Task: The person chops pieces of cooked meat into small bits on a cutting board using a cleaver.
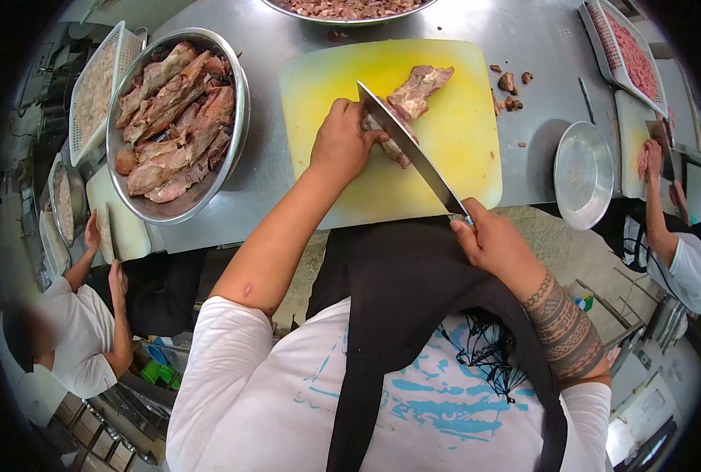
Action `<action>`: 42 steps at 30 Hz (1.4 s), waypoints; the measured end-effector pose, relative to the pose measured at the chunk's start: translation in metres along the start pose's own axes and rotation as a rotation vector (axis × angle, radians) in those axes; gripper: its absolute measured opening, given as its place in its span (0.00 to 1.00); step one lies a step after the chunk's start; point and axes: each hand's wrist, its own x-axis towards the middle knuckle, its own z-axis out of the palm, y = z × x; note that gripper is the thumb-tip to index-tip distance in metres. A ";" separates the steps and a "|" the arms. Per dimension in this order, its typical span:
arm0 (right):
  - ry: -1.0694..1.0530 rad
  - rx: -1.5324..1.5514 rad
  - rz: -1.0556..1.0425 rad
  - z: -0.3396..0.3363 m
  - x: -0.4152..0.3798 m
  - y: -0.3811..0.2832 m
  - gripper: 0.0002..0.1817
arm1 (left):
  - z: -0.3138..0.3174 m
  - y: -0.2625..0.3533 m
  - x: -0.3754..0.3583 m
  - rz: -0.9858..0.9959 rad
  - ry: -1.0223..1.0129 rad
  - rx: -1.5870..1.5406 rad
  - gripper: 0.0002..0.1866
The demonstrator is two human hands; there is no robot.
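Note:
My right hand [494, 238] grips the handle of a large kitchen knife [421, 161], its blade slanting up and left across the yellow-stained cutting board [457, 153]. Under the blade's left side lies a piece of cooked meat [396, 154], and my left hand [343, 140] holds it with curled fingers close to the blade. Another meat chunk [420, 90] rests on the board just beyond the knife. To the left, a steel bowl [243, 130] is heaped with large roasted meat pieces [181, 118].
A basin of chopped meat [350, 9] stands at the far edge. Scraps [508, 83] lie right of the board, near a metal pan [583, 175] at the table edge. White baskets [630, 59] stand at both sides. One person [91, 322] works at left, another [669, 228] at right.

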 end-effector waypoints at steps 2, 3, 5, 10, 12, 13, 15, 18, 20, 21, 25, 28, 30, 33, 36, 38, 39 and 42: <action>-0.055 -0.037 0.041 0.001 0.014 -0.008 0.14 | 0.003 -0.002 0.000 0.023 0.022 -0.013 0.27; -0.060 -0.034 0.040 0.004 0.022 -0.014 0.14 | 0.002 -0.002 0.001 0.050 0.049 -0.022 0.26; -0.018 -0.062 0.004 0.011 0.041 -0.026 0.14 | -0.002 0.000 0.002 0.015 0.018 -0.009 0.24; 0.051 -0.075 -0.017 0.049 0.079 -0.011 0.16 | 0.000 -0.003 0.006 0.034 0.023 0.001 0.22; 0.093 -0.076 -0.042 0.050 0.088 -0.009 0.17 | -0.003 -0.002 0.004 0.044 -0.014 -0.047 0.21; 0.084 -0.055 -0.056 0.046 0.091 -0.007 0.17 | -0.004 -0.001 0.001 0.050 -0.015 -0.046 0.21; 0.089 -0.039 -0.082 0.035 0.089 -0.008 0.18 | -0.004 -0.006 0.004 0.028 -0.036 -0.017 0.20; 0.085 0.035 -0.074 0.013 0.064 -0.020 0.18 | -0.006 -0.017 0.004 0.049 0.002 -0.053 0.18; 0.100 0.005 -0.049 0.015 0.036 -0.026 0.17 | -0.006 -0.018 0.000 0.002 -0.013 -0.086 0.19; 0.120 -0.027 -0.025 0.017 0.027 -0.027 0.17 | -0.006 -0.017 0.002 -0.033 -0.012 -0.075 0.19; 0.103 -0.011 -0.003 0.022 0.001 -0.020 0.16 | -0.004 -0.018 0.007 0.031 0.040 -0.015 0.17; 0.101 -0.003 0.001 0.025 -0.006 -0.014 0.15 | -0.004 -0.017 0.007 0.045 0.064 -0.007 0.18; 0.076 0.008 0.043 0.024 -0.008 -0.015 0.15 | -0.002 -0.017 0.006 0.044 0.075 -0.003 0.18; 0.052 -0.022 0.049 0.023 0.002 -0.016 0.15 | -0.003 -0.014 0.010 0.005 0.055 0.001 0.18; 0.070 0.000 -0.013 0.023 0.020 -0.020 0.15 | -0.006 -0.011 0.012 -0.059 0.005 -0.006 0.17; 0.032 -0.003 0.001 0.018 0.034 -0.030 0.15 | -0.009 -0.008 0.013 -0.072 -0.012 -0.015 0.16; 0.002 -0.008 0.014 0.015 0.041 -0.034 0.15 | -0.014 -0.002 0.015 -0.114 -0.049 -0.031 0.15; 0.001 -0.096 -0.015 0.018 0.060 -0.041 0.15 | -0.015 0.004 0.011 -0.183 -0.083 -0.071 0.14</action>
